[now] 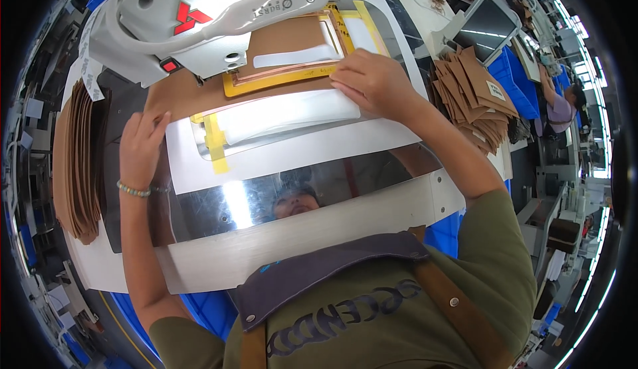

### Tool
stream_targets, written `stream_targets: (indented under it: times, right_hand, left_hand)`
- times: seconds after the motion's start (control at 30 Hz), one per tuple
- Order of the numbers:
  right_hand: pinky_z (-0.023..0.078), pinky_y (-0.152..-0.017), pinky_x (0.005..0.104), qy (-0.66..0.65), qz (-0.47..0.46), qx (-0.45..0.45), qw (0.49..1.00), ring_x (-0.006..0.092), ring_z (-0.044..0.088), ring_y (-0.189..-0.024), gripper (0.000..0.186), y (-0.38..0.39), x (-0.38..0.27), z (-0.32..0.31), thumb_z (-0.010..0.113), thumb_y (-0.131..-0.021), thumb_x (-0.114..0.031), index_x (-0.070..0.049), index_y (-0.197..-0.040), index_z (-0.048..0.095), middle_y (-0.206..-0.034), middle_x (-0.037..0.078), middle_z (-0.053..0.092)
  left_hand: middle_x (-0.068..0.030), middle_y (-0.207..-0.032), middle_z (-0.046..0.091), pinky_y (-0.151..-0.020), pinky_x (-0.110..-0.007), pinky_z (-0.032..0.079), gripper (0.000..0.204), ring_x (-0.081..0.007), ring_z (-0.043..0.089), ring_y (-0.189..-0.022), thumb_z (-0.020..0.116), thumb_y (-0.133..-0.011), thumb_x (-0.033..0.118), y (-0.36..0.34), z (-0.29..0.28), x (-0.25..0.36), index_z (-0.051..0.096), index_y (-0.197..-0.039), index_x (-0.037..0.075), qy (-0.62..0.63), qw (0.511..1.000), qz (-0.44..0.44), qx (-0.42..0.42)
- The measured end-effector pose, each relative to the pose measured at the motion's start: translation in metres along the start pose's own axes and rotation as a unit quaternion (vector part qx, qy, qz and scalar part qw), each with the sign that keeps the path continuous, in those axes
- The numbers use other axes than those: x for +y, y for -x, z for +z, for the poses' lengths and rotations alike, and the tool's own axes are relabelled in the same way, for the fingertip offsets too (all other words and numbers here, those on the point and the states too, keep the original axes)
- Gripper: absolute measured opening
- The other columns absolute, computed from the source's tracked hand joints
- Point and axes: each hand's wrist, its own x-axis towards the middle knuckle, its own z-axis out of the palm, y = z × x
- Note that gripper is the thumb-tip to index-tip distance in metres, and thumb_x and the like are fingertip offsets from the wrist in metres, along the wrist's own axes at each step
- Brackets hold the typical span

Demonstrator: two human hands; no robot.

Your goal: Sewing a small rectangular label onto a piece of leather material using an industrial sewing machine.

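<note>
A brown fabric or leather-like panel (193, 94) lies under the sewing machine head (179, 23). At its left edge my left hand (139, 146) has thumb and fingers closed on the panel's border. A yellow-edged template frame (279, 80) rests on the panel, with a white strip (296, 56) inside it. My right hand (382, 87) is in a pinch at the frame's near right corner; its fingertips hide what they grip. Just below them lies a longer white strip (292, 115), on a white sheet (193, 163) with yellow tape (216, 144).
Folded brown pieces (80, 163) stand stacked at the left. More brown pieces (472, 100) pile up at the right, beside a monitor (484, 23) and a blue bin (515, 80). A shiny metal plate (319, 203) covers the near table. Another person (561, 106) works farther right.
</note>
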Motion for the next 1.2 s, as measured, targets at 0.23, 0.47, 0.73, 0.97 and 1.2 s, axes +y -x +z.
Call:
stream_targets:
  times: [0.23, 0.47, 0.73, 0.97, 1.2]
  right_hand:
    - [0.055, -0.079, 0.034, -0.126, 0.136, -0.003, 0.983, 0.0255, 0.068, -0.091, 0.02, -0.043, 0.032, 0.011, 0.065, -0.1, -0.019, -0.002, -0.105, 0.075, -0.1, 0.011, 0.074]
    - [0.051, -0.077, 0.0313, -0.209, 0.231, -0.144, 0.939, 0.0176, 0.063, -0.08, 0.025, -0.067, 0.035, 0.028, 0.063, -0.101, -0.021, 0.0, -0.111, 0.074, -0.095, 0.01, 0.074]
    - [0.05, -0.079, 0.0287, -0.322, 0.268, -0.128, 0.899, 0.0137, 0.064, -0.086, 0.028, -0.07, 0.023, 0.045, 0.062, -0.103, -0.023, -0.002, -0.118, 0.074, -0.098, 0.007, 0.074]
    - [0.047, -0.071, 0.0276, -0.346, 0.262, -0.043, 0.9, 0.0117, 0.061, -0.078, 0.025, -0.051, 0.036, 0.036, 0.066, -0.099, -0.024, -0.004, -0.11, 0.078, -0.09, 0.006, 0.074]
    - [0.047, -0.071, 0.027, -0.374, 0.287, -0.005, 0.882, 0.0109, 0.059, -0.077, 0.027, -0.036, 0.042, 0.038, 0.066, -0.099, -0.026, -0.004, -0.11, 0.079, -0.092, 0.004, 0.075]
  left_hand:
    - [-0.011, -0.115, 0.069, -0.09, -0.041, 0.054, 0.04, -0.0313, 0.064, -0.104, 0.063, -0.083, -0.003, 0.125, -0.046, -0.041, 0.073, -0.121, 0.002, -0.151, 0.966, -0.178, -0.115]
    - [-0.0158, -0.144, 0.06, -0.111, -0.049, 0.046, 0.058, -0.0378, 0.055, -0.133, 0.058, -0.084, -0.006, 0.142, -0.066, -0.027, 0.062, -0.141, 0.006, -0.149, 0.935, -0.292, -0.132]
    - [-0.0183, -0.162, 0.043, -0.124, -0.054, 0.024, 0.053, -0.0421, 0.032, -0.153, 0.064, -0.1, 0.027, -0.012, -0.02, 0.076, 0.057, -0.15, 0.008, 0.159, 0.962, -0.181, -0.129]
    - [-0.0284, -0.162, 0.036, -0.123, -0.058, 0.02, 0.068, -0.0453, 0.031, -0.149, 0.059, -0.1, 0.053, -0.062, 0.025, 0.089, 0.059, -0.144, 0.003, 0.14, 0.974, -0.095, -0.149]
    - [-0.0298, -0.157, 0.04, -0.123, -0.061, 0.018, 0.08, -0.0445, 0.034, -0.147, 0.055, -0.098, 0.066, -0.067, 0.037, 0.085, 0.058, -0.144, 0.001, 0.141, 0.975, -0.085, -0.152]
